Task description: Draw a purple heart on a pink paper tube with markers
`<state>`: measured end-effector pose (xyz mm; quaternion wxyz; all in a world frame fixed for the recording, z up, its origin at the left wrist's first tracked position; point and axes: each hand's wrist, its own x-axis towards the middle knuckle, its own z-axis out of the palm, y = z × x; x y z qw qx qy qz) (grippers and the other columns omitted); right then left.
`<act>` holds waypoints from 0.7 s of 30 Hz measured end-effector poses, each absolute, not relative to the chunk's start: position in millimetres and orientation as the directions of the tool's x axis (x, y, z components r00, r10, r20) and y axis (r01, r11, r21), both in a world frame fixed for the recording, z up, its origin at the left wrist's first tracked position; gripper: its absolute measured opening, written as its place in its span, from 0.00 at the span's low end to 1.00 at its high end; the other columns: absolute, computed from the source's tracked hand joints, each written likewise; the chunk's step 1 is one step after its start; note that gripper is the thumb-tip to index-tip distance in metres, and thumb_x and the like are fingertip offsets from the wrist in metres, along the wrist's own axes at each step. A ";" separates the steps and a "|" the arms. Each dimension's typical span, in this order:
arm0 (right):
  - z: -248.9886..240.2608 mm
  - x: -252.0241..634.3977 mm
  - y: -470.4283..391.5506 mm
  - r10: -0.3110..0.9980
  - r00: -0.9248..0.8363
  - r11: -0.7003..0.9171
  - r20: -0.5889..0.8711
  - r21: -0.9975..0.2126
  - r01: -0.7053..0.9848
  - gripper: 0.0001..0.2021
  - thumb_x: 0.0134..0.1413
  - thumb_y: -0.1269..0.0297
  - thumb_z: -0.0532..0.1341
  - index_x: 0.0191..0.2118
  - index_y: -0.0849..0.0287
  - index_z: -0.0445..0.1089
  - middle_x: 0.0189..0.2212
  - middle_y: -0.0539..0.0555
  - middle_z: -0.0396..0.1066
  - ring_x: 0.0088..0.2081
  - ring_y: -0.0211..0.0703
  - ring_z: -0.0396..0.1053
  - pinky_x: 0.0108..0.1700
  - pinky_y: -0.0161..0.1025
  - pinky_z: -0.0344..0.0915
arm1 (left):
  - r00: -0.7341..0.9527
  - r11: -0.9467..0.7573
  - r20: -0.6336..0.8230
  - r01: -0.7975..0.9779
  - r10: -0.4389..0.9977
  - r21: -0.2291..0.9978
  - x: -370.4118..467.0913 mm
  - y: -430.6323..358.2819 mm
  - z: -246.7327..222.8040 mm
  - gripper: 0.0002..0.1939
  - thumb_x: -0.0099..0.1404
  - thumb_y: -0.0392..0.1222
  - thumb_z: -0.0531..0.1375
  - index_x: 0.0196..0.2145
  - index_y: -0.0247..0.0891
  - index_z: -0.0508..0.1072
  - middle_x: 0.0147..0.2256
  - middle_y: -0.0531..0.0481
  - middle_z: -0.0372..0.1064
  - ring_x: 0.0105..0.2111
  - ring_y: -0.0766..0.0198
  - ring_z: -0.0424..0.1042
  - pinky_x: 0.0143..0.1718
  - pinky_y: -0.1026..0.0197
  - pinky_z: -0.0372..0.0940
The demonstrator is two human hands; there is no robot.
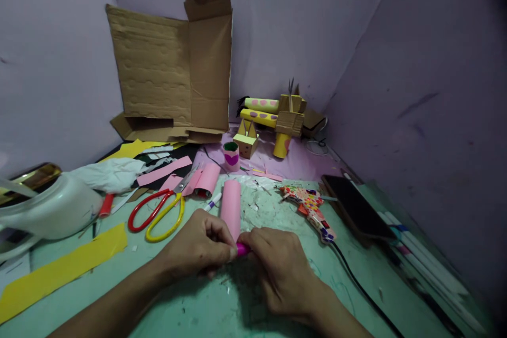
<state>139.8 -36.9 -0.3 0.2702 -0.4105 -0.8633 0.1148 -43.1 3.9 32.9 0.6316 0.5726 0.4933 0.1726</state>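
Near the centre of the head view, my left hand [208, 245] and my right hand [277, 264] meet with fingers closed on a small magenta object [242, 249], perhaps a marker cap or end; most of it is hidden by the fingers. Just behind them a pink paper tube [231, 203] lies lengthwise on the green table [190, 296]. To the left are scissors [165, 214] with one red and one yellow handle. A white marker with a purple band [213, 202] lies between the scissors and the tube.
A glue gun [311, 208] with a black cord and a phone [356, 206] lie on the right, beside several markers [428, 264]. Yellow paper [63, 264] and a white pot [59, 208] are at left. Cardboard [170, 68] and paper-tube figures [289, 121] stand behind.
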 end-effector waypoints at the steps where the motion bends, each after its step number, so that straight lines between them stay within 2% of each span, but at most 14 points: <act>1: -0.4 139.8 -36.9 0.768 -0.518 0.640 0.377 -0.415 0.647 0.16 0.44 0.66 0.51 0.40 0.60 0.68 0.26 0.54 0.71 0.26 0.45 0.66 0.27 0.39 0.51 | 0.452 0.285 -0.427 0.349 0.783 0.893 -43.1 4.0 33.1 0.07 0.42 0.43 0.61 0.17 0.36 0.71 0.08 0.57 0.58 0.09 0.71 0.57 0.10 0.69 0.50; 7: -0.3 139.2 -37.2 0.776 -0.489 0.626 0.398 -0.397 0.671 0.16 0.45 0.67 0.51 0.39 0.61 0.68 0.26 0.55 0.71 0.26 0.45 0.67 0.27 0.39 0.52 | 0.406 0.247 -0.400 0.380 0.822 0.892 -35.8 1.1 30.1 0.05 0.42 0.40 0.60 0.17 0.35 0.72 0.10 0.57 0.59 0.11 0.71 0.57 0.12 0.68 0.50; 10: 1.5 139.4 -36.8 0.774 -0.456 0.626 0.439 -0.423 0.655 0.14 0.49 0.67 0.49 0.38 0.60 0.68 0.25 0.54 0.71 0.25 0.44 0.67 0.27 0.38 0.54 | 0.337 0.129 -0.270 0.387 0.902 0.913 -33.1 0.0 27.1 0.04 0.43 0.38 0.60 0.17 0.35 0.72 0.13 0.55 0.63 0.14 0.70 0.59 0.16 0.67 0.53; 14: 4.1 142.7 -36.1 0.758 -0.335 0.639 0.560 -0.535 0.552 0.10 0.58 0.68 0.47 0.39 0.58 0.65 0.27 0.52 0.71 0.26 0.40 0.68 0.30 0.36 0.60 | 0.100 -0.005 -0.049 0.477 0.994 0.879 -52.3 12.4 39.2 0.10 0.51 0.45 0.58 0.24 0.37 0.75 0.19 0.52 0.69 0.18 0.67 0.63 0.20 0.65 0.58; 16: 2.7 145.4 -35.5 0.812 -0.229 0.569 0.537 -0.639 0.517 0.10 0.61 0.67 0.47 0.41 0.57 0.64 0.27 0.50 0.70 0.28 0.39 0.68 0.30 0.34 0.61 | -0.059 -0.047 0.112 0.648 0.992 0.761 -72.8 22.3 52.6 0.11 0.54 0.45 0.57 0.28 0.37 0.76 0.26 0.48 0.74 0.25 0.60 0.70 0.28 0.61 0.63; 18: -1.7 147.9 -34.6 0.895 -0.127 0.427 0.428 -0.740 0.519 0.09 0.63 0.63 0.48 0.38 0.55 0.64 0.23 0.48 0.66 0.24 0.38 0.65 0.26 0.34 0.58 | -0.206 0.074 0.204 0.855 0.957 0.513 -95.4 30.3 65.8 0.14 0.58 0.44 0.54 0.35 0.37 0.77 0.35 0.42 0.77 0.35 0.51 0.73 0.35 0.55 0.65; 21: -10.3 149.4 -33.1 0.937 -0.049 0.318 0.347 -0.785 0.531 0.10 0.61 0.56 0.51 0.35 0.55 0.63 0.21 0.46 0.62 0.21 0.38 0.61 0.23 0.34 0.56 | -0.365 0.353 0.131 0.930 0.922 0.104 -123.4 37.1 76.0 0.19 0.61 0.43 0.50 0.42 0.33 0.76 0.39 0.30 0.75 0.40 0.37 0.72 0.35 0.47 0.64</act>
